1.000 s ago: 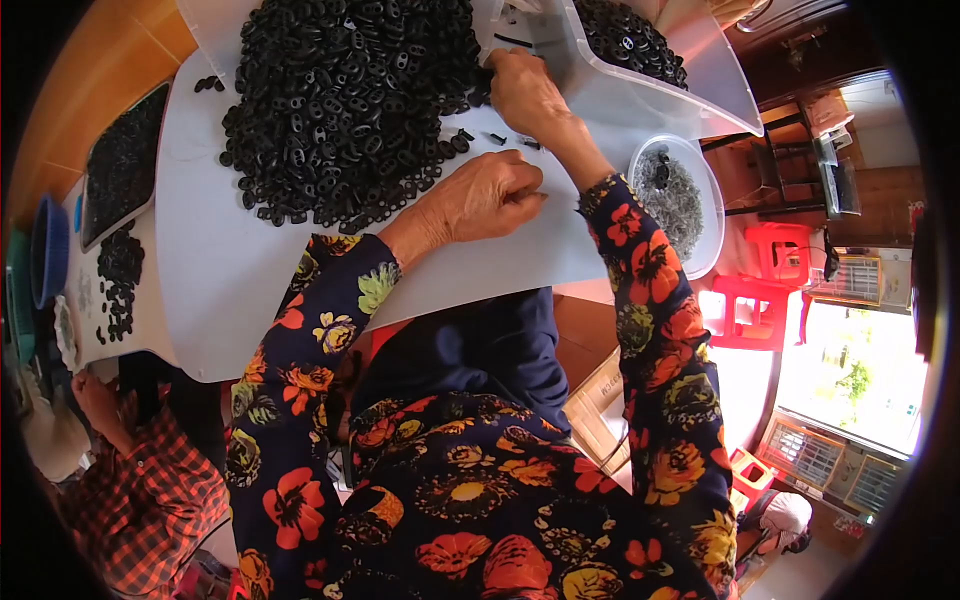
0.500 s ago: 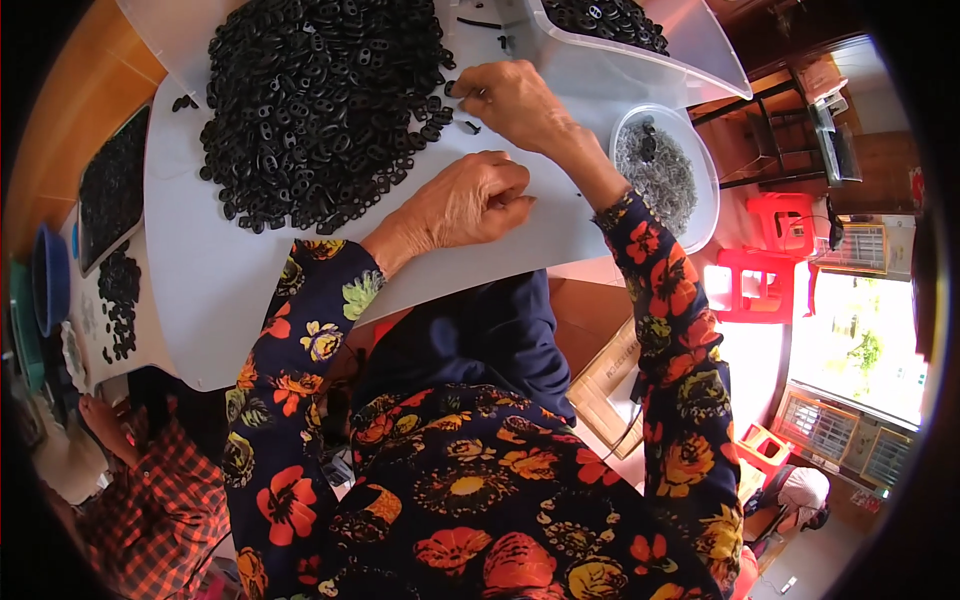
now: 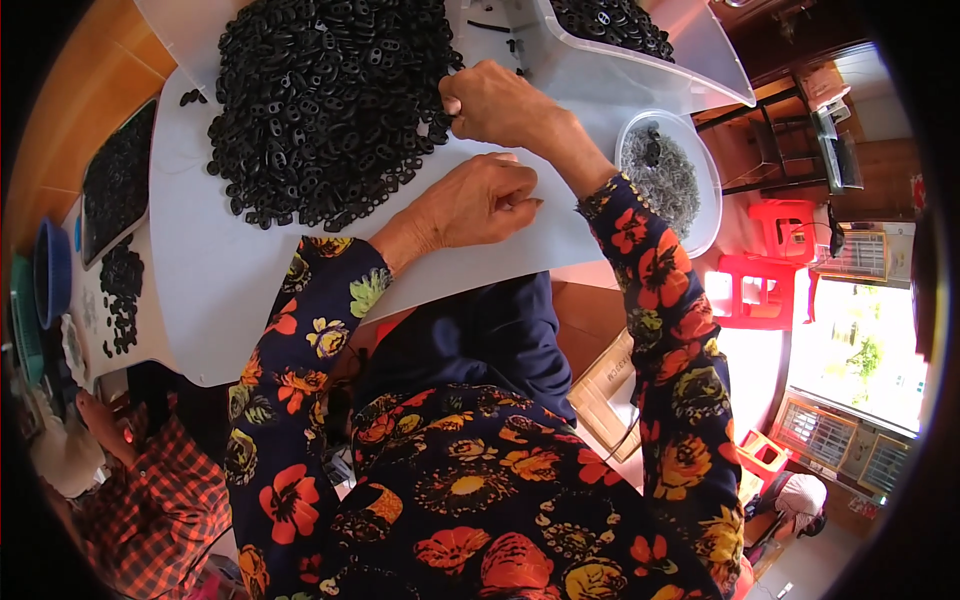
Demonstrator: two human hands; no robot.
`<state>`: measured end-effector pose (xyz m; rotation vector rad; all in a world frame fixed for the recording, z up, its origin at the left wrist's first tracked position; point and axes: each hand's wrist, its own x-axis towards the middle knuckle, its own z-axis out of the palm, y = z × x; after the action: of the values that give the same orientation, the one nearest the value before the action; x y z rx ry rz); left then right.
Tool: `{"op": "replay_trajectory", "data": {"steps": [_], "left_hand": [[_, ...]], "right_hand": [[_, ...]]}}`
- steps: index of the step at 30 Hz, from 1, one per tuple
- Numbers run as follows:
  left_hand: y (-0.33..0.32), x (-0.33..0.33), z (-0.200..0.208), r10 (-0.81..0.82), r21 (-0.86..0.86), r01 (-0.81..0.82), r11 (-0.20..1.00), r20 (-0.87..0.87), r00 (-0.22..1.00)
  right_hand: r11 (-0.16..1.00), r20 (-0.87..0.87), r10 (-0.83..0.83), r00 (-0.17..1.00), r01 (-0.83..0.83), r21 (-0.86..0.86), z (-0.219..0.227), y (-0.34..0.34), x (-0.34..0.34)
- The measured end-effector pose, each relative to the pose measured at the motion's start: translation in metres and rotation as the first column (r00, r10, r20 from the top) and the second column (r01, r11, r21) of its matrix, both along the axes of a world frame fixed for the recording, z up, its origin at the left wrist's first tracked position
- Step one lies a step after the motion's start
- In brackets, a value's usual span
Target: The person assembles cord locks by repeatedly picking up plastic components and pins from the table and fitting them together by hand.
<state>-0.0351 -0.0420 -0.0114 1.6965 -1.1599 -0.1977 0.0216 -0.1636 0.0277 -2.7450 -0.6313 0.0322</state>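
Note:
A big heap of small black plastic pieces, each with two holes [image 3: 320, 110], lies on the pale table top [image 3: 250, 300]. At the heap's right edge, my right hand [image 3: 505, 108] has its thumb and fingers bent together. Whatever is between those fingertips cannot be made out. Closer to me, my left hand [image 3: 470, 200] rests low over the table with its fingers curled in; their contents, if any, are hidden. A round clear tub [image 3: 706, 190] of small translucent bits stands to the right of my right forearm.
Behind my right hand stands a clear plastic bin [image 3: 640, 75] with more black pieces inside. On the left are a dark tray [image 3: 115, 185], a small black pile [image 3: 122, 290] and a blue basin [image 3: 52, 275]. Another person's checked sleeve [image 3: 165, 510] shows at lower left. Red stools [image 3: 755, 290] stand right.
My right hand has shifted left and a little nearer, up against the heap's edge. My left hand stays almost in place, still curled. The whole view has moved slightly.

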Motion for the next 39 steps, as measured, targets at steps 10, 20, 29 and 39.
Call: {"op": "replay_trajectory", "data": {"steps": [10,20,29,39], "left_hand": [[0.002,-0.001,0.0,0.031,0.001,-0.031,1.0,0.006,1.0],[0.008,-0.009,0.014,0.11,0.037,-0.105,0.994,-0.221,0.969],[0.009,-0.006,0.008,0.119,0.001,-0.126,0.992,-0.317,0.941],[0.019,0.01,0.018,0.396,-0.272,-0.552,0.788,-0.462,0.793]], "right_hand": [[0.988,0.036,0.035,0.999,-0.04,0.151,-0.001,-0.006,-0.007],[0.96,0.086,-0.074,0.994,0.048,0.276,-0.012,-0.014,-0.004],[0.974,0.088,-0.044,0.995,0.023,0.223,-0.008,-0.008,-0.004],[0.823,-0.269,-0.132,0.954,0.257,0.507,0.013,-0.025,-0.031]]}}
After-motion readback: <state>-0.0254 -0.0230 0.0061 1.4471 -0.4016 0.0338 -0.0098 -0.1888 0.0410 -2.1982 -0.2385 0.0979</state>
